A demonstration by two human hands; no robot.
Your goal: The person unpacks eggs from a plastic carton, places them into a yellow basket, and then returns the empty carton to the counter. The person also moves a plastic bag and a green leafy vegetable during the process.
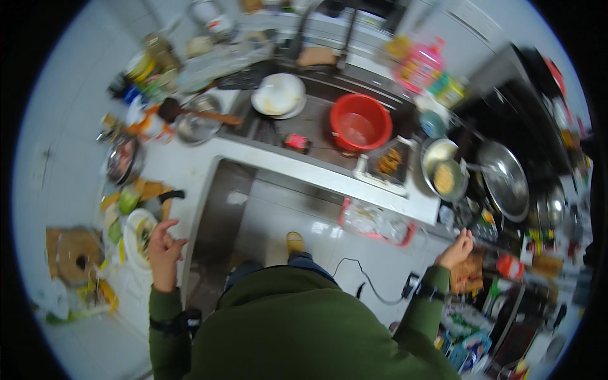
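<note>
My left hand (165, 254) hovers at the left counter's edge, fingers apart and holding nothing, over the near side of a white oval plate (132, 237) of food. Just beyond it lie a knife with a black handle (172, 195) and a green vegetable (128, 200). My right hand (456, 251) is raised at the right with its fingertips close together; nothing shows in it, though blur hides the detail. It is nearest to the stove's front edge and a wooden board (467, 272).
A red basin (361, 122) and white bowls (279, 94) stand in the sink. A tray of brown food (390, 161) sits on the counter's rim. A wok (503, 180) is on the stove. Below are a lined pink bin (377, 222) and a black cable (365, 280) on the floor.
</note>
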